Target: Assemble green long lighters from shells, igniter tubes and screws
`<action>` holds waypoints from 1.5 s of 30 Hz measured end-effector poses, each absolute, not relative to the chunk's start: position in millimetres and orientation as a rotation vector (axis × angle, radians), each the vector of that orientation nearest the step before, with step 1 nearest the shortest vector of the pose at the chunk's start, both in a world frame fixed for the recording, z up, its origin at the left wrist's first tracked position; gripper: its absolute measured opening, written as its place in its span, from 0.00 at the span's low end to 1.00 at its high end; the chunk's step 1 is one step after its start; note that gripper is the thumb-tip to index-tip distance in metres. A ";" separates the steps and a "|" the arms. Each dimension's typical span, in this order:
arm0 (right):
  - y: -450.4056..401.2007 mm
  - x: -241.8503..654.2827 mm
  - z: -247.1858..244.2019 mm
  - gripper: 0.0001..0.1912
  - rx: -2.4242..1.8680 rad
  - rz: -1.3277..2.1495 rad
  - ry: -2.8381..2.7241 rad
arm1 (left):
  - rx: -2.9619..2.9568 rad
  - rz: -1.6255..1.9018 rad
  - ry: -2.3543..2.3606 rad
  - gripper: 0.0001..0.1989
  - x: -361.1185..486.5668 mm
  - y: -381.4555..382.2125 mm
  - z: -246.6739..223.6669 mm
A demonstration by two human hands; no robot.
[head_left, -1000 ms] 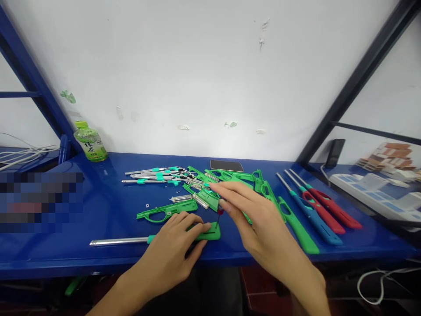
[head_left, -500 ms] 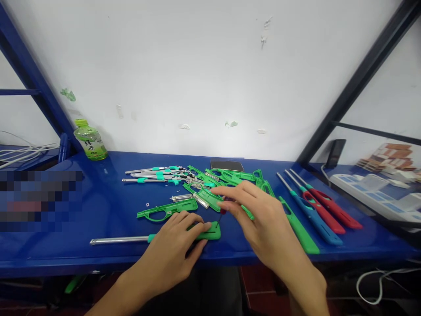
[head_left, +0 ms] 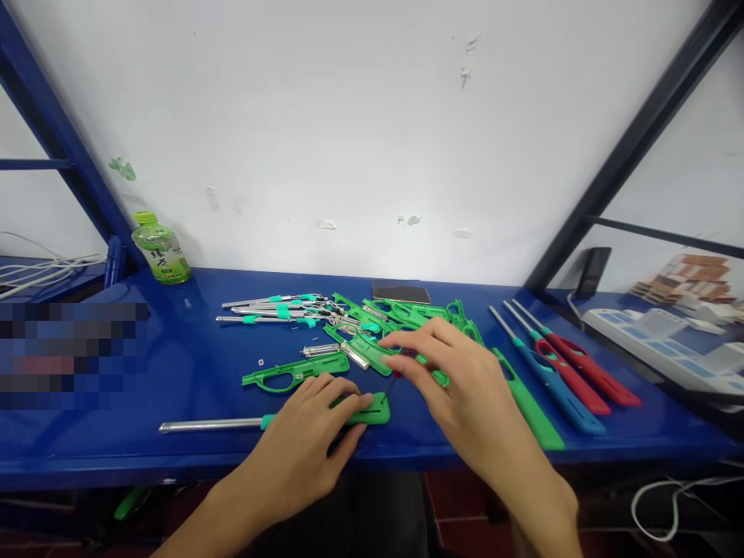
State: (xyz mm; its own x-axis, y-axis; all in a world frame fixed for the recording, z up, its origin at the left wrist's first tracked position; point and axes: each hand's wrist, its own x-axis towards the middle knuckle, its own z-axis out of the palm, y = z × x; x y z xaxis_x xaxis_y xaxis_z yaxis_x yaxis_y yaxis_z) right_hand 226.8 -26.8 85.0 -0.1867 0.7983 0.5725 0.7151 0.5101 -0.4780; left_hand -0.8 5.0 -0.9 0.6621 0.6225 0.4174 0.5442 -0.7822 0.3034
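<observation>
Near the front edge of the blue table lies a green long-necked lighter (head_left: pixel 372 411), its metal tube pointing left. My left hand (head_left: pixel 317 430) is closed over its handle and presses it down on the table. A small screwdriver (head_left: pixel 397 375) with a dark red handle is pinched between the thumb and fingers of my right hand (head_left: pixel 459 380). Its thin shaft slants down to the right end of the green handle, and the tip meets a spot near the slot. Behind my hands lie opened green lighter shells (head_left: pixel 296 372) and several metal lighter tubes (head_left: pixel 273 310).
On the right lie a blue lighter (head_left: pixel 558 384), red lighters (head_left: pixel 598 372) and a green handle (head_left: pixel 532 403). A phone (head_left: pixel 401 291) lies at the back by the wall. A green drink bottle (head_left: pixel 161 249) stands at the back left. Blue frame posts rise on both sides.
The screwdriver and my right fingers have tilted slightly; the tip stays at the handle's end. My left hand and the lighter have not visibly moved.
</observation>
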 end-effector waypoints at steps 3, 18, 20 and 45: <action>-32.3 228.1 87.3 0.21 -1.107 0.194 -2.018 | 2.720 0.765 0.958 0.14 -0.6 5.7 -1.2; -32.4 219.2 88.7 0.20 -1.103 0.181 -1.906 | 2.717 0.775 0.952 0.14 -1.7 4.7 -2.0; -29.2 220.5 87.6 0.13 -1.176 0.126 -1.840 | 2.715 0.777 0.957 0.14 -1.3 5.1 -2.2; -31.4 224.3 85.6 0.16 -1.309 0.327 -1.693 | 2.719 0.771 0.955 0.14 -1.0 4.4 0.0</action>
